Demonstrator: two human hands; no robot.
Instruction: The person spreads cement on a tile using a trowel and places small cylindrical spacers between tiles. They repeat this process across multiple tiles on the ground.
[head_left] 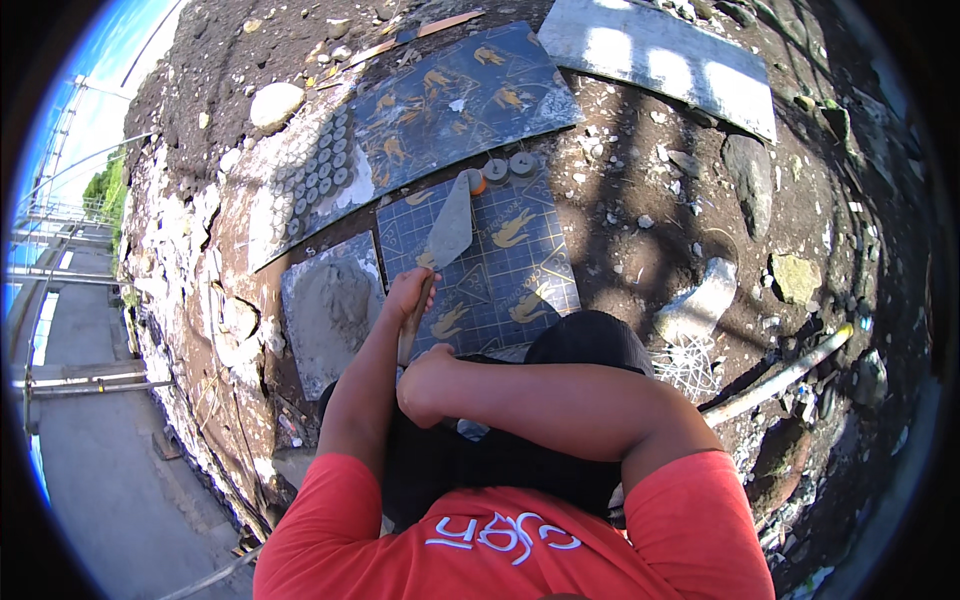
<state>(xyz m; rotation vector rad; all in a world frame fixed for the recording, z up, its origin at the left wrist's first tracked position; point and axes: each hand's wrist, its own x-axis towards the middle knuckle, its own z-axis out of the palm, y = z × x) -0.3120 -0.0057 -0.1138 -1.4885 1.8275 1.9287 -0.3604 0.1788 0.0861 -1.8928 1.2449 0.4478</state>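
My left hand [411, 291] is wrapped round the wooden handle of a pointed trowel [453, 228]. The trowel's grey, mortar-coated blade points away from me, over a dark board [505, 270] printed with a grid and yellow figures. Around the blade's tip is a small round piece with an orange edge [478, 182]; beside it sit two grey round mortar discs [522, 164]. My right hand [425, 385] is bent inward over my lap, close to the lower end of the trowel handle. Its fingers are hidden. Left of the board, wet grey mortar [335, 303] is heaped on a small panel [303, 345].
Rows of grey discs [318, 172] lie at far left beside a larger printed board [455, 110]. A pale board [665, 62] lies at far right. Stones [748, 185], a pole [780, 378] and tangled white strands [686, 368] are on the soil to my right.
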